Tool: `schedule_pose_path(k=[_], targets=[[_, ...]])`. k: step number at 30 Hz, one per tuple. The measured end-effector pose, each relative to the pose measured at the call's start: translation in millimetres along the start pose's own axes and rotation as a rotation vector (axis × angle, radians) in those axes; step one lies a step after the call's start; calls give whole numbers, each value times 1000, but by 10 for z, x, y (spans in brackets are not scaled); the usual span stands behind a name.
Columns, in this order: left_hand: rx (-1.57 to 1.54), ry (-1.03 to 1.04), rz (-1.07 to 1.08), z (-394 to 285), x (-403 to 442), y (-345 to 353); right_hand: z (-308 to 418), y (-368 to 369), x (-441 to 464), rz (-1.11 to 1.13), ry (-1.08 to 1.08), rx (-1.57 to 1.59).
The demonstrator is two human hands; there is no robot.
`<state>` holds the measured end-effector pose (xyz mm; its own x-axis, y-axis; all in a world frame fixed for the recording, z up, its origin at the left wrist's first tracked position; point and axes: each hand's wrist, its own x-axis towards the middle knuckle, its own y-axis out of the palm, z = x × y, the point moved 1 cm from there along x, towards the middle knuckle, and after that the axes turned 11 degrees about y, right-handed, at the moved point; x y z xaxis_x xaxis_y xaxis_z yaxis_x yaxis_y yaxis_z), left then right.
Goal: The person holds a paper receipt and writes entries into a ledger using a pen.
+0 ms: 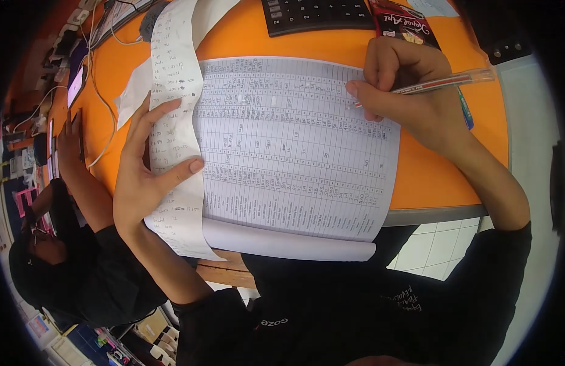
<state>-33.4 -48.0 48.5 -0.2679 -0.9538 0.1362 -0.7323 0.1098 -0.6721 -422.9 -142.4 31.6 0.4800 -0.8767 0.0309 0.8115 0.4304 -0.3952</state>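
A printed table sheet (282,140) with handwritten figures lies on the orange desk, its near edge curled. Along its left side runs a long paper strip (174,134) covered in handwriting. My left hand (145,165) rests on this strip, thumb and fingers spread, holding it flat against the sheet. Over the sheet's upper right is my right hand (410,94), its fingers closed on a clear pen (444,82) with a reddish core. The pen's tip points down at the sheet near the thumb.
A black calculator (319,15) and a dark red packet (404,24) lie beyond the sheet. A teal pen (465,110) is partly behind my right wrist. At the left sits another person (81,268) in black, near a phone (76,86) and cables.
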Motion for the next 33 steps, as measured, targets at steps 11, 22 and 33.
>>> schedule_pose_path(k=[11, 22, 33], targets=[[-15, -2, -6, -2, -32, 32, -113, 14, -4, 1, -54, -31], [-8, 23, 0, 22, -28, 15, -27, -17, 0, 23, -56, -37], [-21, 22, -6, 35, -29, 13, 178, 235, -209, 415, -274, 75]])
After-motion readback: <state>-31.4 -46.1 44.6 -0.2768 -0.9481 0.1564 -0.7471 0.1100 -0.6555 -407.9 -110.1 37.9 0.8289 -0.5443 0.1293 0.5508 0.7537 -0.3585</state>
